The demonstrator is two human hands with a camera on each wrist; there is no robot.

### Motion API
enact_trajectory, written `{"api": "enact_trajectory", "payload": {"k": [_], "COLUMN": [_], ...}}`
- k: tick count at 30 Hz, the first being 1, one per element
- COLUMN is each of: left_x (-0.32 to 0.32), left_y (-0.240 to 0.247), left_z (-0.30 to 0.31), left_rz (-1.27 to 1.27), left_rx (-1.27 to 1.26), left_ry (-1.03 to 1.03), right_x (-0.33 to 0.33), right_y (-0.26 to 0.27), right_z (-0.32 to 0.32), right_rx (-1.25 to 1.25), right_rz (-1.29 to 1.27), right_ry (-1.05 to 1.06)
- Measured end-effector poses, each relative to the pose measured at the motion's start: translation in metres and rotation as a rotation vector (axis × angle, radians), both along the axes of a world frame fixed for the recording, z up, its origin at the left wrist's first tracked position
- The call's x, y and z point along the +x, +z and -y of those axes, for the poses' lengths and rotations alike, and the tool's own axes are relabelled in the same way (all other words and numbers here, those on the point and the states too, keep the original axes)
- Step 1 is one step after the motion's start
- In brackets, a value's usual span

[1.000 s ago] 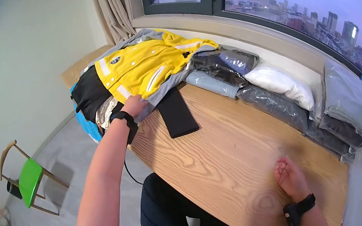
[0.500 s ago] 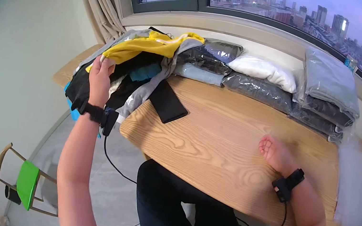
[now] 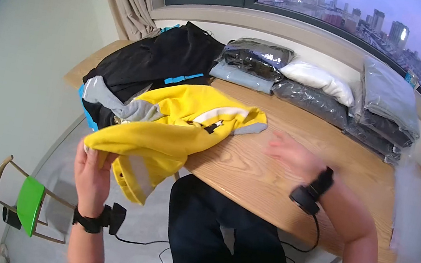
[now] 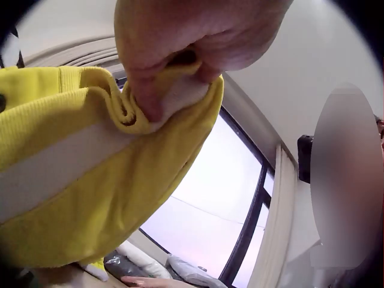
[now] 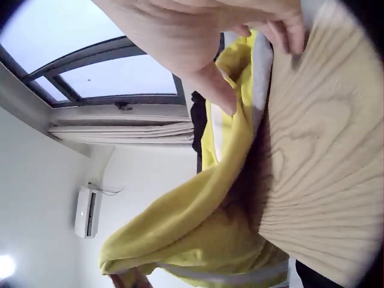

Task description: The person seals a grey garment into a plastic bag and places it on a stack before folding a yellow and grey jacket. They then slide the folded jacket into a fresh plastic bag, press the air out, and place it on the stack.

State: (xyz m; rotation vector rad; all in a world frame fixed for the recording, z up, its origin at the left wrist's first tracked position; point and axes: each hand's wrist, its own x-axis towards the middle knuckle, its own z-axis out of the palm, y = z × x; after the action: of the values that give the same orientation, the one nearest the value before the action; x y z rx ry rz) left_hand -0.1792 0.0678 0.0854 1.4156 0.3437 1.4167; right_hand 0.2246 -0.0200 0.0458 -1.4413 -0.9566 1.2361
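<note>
A yellow jacket [image 3: 177, 126] with grey sleeves and white stripes lies half on the wooden table [image 3: 281, 178], half hanging off its near left edge. My left hand [image 3: 95, 164] pinches the jacket's yellow hem [image 4: 162, 105] below the table edge. My right hand [image 3: 291, 151] hovers open over the table, fingers pointing left toward the jacket's collar end [image 5: 240, 66]. It touches nothing that I can see.
A heap of black and blue clothes [image 3: 161, 58] sits at the table's far left. Bagged folded garments [image 3: 319, 91] line the window side, stacked higher at the right [image 3: 390, 104]. A green chair [image 3: 29, 204] stands on the floor at the left.
My left hand has pulled the yellow jacket off the clothes heap, down and toward me over the table edge. My right hand has lifted from the table and moved left toward the jacket.
</note>
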Motion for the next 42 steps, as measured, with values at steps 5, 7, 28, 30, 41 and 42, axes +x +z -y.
{"api": "enact_trajectory", "payload": {"k": [5, 7, 28, 30, 41, 42], "left_x": [-0.016, -0.02, -0.069, -0.076, -0.122, -0.134], "left_y": [-0.012, -0.017, 0.056, 0.087, 0.261, 0.27], "left_z": [0.011, 0.012, -0.042, -0.041, -0.054, -0.051], "left_rz": [0.015, 0.011, -0.151, -0.148, -0.164, -0.244], "left_rx": [-0.024, -0.035, 0.105, 0.214, 0.625, 0.667], "left_ry": [0.049, 0.045, 0.498, 0.551, 0.67, 0.702], "right_x": [-0.026, -0.056, -0.032, -0.035, -0.05, -0.069], "right_y": [-0.035, -0.019, 0.046, 0.091, 0.159, 0.157], "right_z": [-0.088, -0.09, -0.14, -0.121, -0.072, -0.058], "right_rx": [0.101, 0.128, 0.971, 0.961, 1.237, 1.107], "right_rz": [0.683, 1.273, 1.189, 1.168, 1.129, 0.979], "right_ry": [-0.131, -0.233, -0.806, -0.789, -0.564, -0.373]}}
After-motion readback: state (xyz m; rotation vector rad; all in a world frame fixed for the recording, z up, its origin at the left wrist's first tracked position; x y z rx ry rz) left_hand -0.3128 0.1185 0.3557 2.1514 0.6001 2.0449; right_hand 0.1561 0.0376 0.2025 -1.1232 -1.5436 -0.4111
